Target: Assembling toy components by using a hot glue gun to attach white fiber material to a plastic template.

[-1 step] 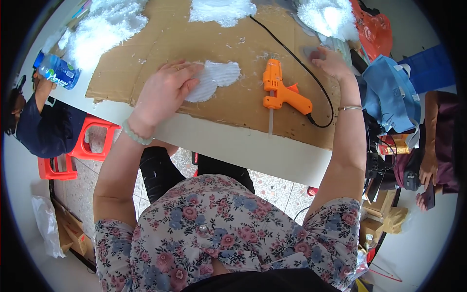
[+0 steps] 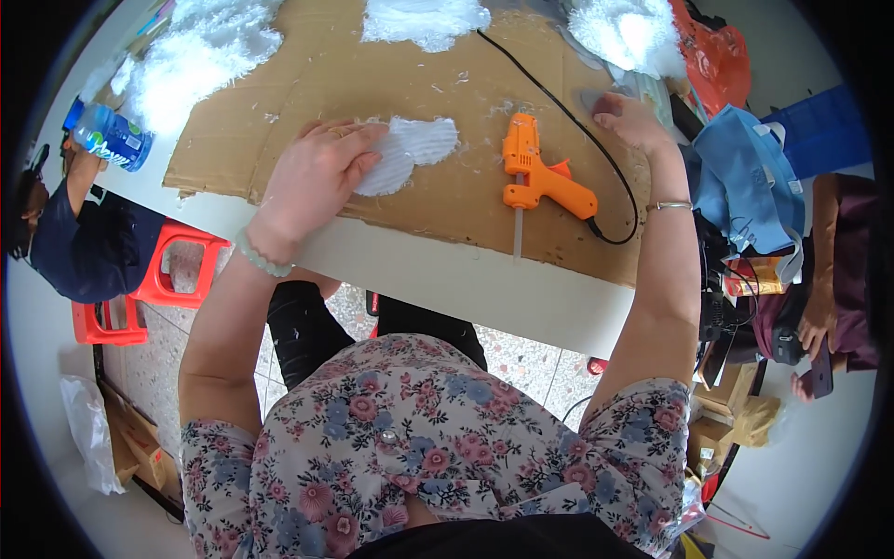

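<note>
A white ribbed piece of soft material (image 2: 405,154) lies on the brown cardboard (image 2: 307,74) in front of me. My left hand (image 2: 321,172) is closed over its left end, thumb and fingers on the piece. An orange hot glue gun (image 2: 535,168) rests on its side to the right of the piece, a glue stick poking out toward me. Farther right, my right hand (image 2: 635,121) reaches to the cardboard's far right with thumb and fingers apart. Its fingertips are by a small see-through item (image 2: 591,97) that I cannot make out.
White fluffy material (image 2: 200,70) is heaped at the far left, with more at the back. A black cord (image 2: 610,144) curves from the glue gun. A blue-capped bottle (image 2: 112,138) stands left. Blue bags (image 2: 745,177) hang right. One person sits left; another at right holds a phone (image 2: 820,371).
Almost nothing differs. The phone held by the person at the right has risen slightly, and my right hand has shifted a little.
</note>
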`<state>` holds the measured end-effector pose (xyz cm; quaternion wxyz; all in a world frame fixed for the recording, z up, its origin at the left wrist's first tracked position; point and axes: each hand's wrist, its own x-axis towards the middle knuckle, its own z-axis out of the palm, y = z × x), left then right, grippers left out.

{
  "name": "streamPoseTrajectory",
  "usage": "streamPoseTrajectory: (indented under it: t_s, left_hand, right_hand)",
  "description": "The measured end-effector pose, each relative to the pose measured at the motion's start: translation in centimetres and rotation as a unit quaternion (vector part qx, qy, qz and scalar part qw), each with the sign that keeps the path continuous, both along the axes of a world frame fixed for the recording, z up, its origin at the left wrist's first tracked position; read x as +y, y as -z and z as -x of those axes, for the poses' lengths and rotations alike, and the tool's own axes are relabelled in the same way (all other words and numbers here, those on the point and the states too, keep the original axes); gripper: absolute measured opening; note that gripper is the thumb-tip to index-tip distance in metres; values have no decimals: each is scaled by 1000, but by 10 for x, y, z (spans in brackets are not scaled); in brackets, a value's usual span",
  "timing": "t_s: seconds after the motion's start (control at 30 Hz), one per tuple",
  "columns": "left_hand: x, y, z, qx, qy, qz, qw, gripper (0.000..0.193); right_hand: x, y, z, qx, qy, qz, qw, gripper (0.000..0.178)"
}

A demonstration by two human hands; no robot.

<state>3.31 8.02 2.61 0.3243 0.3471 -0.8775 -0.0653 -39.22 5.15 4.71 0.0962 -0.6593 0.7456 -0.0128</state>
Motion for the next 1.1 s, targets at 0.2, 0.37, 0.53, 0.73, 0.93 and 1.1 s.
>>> streamPoseTrajectory:
  t_s: [0.2, 0.37, 0.53, 0.73, 0.93, 1.1]
  left_hand:
    - [4, -7, -1, 118, -61, -59, 989, 27]
    - [-3, 5, -8, 297, -48, -45, 953, 18]
    - [14, -2, -5, 291, -40, -74, 953, 8]
    - [25, -3, -2, 337, -22, -137, 931, 7]
    - [35, -6, 1, 375, 16, -171, 911, 9]
    - [43, -15, 9, 389, 48, -240, 888, 15]
  right_hand:
    - [11, -8, -11, -32, 24, -3, 999, 48]
    - [6, 8, 14, -72, -11, 72, 995, 36]
    - [15, -4, -9, 33, 5, 105, 994, 31]
    - [26, 5, -21, 98, -41, 213, 971, 26]
    - [27, 6, -11, -59, 29, 135, 989, 27]
    - [30, 7, -8, -132, 63, 98, 984, 27]
